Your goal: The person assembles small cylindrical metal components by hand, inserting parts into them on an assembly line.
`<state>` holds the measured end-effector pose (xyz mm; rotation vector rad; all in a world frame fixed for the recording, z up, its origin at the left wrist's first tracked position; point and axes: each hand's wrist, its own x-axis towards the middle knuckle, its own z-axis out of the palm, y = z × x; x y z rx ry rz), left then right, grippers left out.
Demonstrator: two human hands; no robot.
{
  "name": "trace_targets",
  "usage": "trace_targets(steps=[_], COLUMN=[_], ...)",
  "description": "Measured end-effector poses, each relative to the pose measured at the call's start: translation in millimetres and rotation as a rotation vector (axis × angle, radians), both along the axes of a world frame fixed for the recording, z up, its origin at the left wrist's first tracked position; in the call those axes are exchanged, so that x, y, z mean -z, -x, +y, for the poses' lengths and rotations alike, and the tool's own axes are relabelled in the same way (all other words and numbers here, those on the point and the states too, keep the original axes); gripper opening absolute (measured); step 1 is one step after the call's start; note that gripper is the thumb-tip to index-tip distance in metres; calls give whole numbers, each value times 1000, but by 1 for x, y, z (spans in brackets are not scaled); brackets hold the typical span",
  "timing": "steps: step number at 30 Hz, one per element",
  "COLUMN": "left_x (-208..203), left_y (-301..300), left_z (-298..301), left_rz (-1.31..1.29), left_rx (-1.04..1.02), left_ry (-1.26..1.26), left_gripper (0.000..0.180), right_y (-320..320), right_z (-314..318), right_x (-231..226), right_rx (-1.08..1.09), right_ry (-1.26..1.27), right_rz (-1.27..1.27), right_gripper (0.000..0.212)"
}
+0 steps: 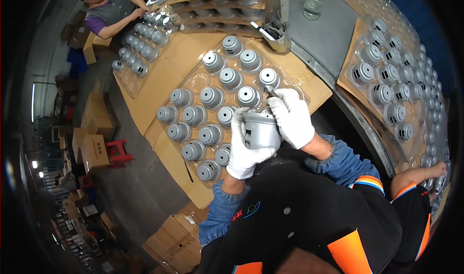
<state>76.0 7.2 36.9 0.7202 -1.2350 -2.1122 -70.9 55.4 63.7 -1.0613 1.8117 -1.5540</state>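
My left hand (243, 153), in a white glove, is closed around a silver-grey, stepped cup-shaped metal part (265, 132) with dark slots in its side. My right hand (294, 121), also gloved, pinches a thin dark pen-like tool (271, 92) above that part's far rim. The tool's exact kind is too small to make out. Beyond both hands, several similar grey parts (211, 98) stand in rows in a clear plastic tray (197, 83), each with a dark hole in its top. The tray lies on cardboard (166, 73).
At the far left a person (107, 10) handles parts on another tray. Stacked trays (222, 13), a pen holder (279, 43) and a glass bottle (312, 5) stand at the back. More parts (387, 74) fill the right side, near another person's arm (411, 178). A red stool (119, 153) stands left.
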Motion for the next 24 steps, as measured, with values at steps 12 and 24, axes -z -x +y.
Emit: trace_targets(steps=[12, 24], left_x=[-9, -11], left_y=[0, 1], left_z=[-1, -2], left_rz=[-156, -212], left_rx=[-73, -46], left_ry=[312, 397], left_gripper=[108, 99], right_y=[67, 67], right_z=[31, 30], right_x=[-39, -49], right_rx=[-387, -465], right_ry=[194, 214], right_rz=[1258, 1353], right_gripper=[34, 38])
